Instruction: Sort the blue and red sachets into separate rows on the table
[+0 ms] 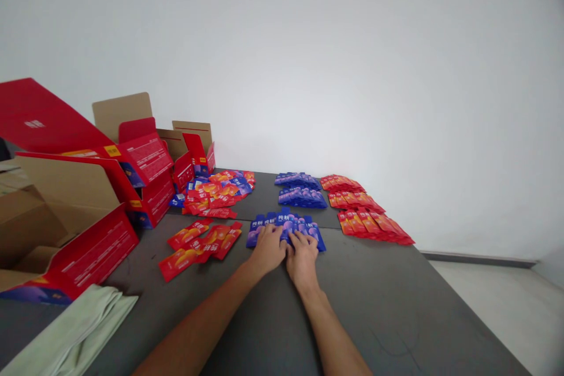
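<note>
Blue, white-lettered packets [285, 220] lie fanned on the dark table [365, 305] under the loosely spread left hand [269, 248] and right hand [302, 258], neither gripping, with open red cartons [102, 252], brown inside, at left

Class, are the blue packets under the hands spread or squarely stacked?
Spread: the blue packets overlap sideways, several printed fronts showing.

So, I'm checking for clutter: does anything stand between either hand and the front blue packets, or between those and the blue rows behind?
Nothing visible does: the left hand and right hand both touch the front blue packets, and no other item shows between these and the blue rows behind.
</note>
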### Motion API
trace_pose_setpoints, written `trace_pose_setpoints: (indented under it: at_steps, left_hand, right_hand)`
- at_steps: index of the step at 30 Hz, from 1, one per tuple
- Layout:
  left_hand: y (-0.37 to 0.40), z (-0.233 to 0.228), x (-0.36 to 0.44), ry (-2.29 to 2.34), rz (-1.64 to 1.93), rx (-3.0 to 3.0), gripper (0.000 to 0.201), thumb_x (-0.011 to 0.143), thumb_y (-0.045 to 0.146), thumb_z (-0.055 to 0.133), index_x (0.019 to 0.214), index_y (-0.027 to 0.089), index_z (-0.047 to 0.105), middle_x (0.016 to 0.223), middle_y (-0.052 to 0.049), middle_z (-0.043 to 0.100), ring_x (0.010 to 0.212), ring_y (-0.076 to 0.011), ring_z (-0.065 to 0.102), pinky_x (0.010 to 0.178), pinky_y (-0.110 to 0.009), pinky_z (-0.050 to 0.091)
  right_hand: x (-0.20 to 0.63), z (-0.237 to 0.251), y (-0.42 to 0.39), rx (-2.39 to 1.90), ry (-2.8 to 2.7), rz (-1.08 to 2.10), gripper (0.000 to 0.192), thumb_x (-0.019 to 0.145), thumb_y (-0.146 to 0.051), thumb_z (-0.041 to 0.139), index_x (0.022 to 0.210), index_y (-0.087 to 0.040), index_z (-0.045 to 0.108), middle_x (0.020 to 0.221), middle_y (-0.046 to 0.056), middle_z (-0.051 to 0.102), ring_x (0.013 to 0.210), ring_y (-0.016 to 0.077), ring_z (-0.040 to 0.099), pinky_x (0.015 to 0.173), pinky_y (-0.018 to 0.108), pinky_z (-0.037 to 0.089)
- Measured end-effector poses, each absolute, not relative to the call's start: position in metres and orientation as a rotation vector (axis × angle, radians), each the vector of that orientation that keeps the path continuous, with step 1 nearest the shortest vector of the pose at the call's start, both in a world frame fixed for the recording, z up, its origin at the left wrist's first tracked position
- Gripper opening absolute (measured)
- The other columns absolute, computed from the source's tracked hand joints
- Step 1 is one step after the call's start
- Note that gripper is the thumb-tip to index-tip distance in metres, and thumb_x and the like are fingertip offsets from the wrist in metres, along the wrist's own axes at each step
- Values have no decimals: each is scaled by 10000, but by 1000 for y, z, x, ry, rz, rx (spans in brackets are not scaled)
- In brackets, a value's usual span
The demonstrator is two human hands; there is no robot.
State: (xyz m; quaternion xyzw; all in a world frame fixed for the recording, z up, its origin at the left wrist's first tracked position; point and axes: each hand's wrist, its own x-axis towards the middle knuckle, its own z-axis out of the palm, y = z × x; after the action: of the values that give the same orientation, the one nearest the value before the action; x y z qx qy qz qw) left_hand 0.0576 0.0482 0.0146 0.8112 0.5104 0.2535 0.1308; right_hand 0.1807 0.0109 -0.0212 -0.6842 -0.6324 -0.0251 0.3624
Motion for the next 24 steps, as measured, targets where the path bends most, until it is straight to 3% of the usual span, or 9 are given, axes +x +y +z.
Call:
trace_pose_setpoints:
  at_steps: [6,11,16,24]
  left_hand:
    - [44,7,62,1588,651,2450,409,910,330,421,1246,182,601,1222,-145,536,1123,-285,463,1008,-421,343]
    - [41,5,59,1659,645,2510,435,903,355,451,1310,235,551,1379,-126,453,1264,-314,366,1057,-484,291]
    - [39,-3,53,1711,615,2515,546,868,354,492,1407,292,434,1493,-100,357,1371,-347,245,1088,-538,231]
    - [42,-11,50,1686,529,2409,566,894,395,410,1456,363,344,1518,-57,362,1375,-368,279,1101,-603,158]
  right_hand:
    - [181,-25,14,-1846,-1615,-94,320,916,-239,487,1167,-271,682,1278,85,615,1112,303,432,848,400,340]
    - [180,-24,13,-1898,-1621,-104,314,932,-269,478,1181,-291,668,1289,53,608,1114,277,429,873,390,337]
    - [176,-21,11,-1944,-1637,-157,368,935,-279,448,1264,-293,611,1354,53,559,1186,281,403,946,420,325]
    - [170,-18,7,-1999,-1687,-193,411,928,-296,429,1311,-297,576,1426,26,494,1368,299,266,1090,468,211]
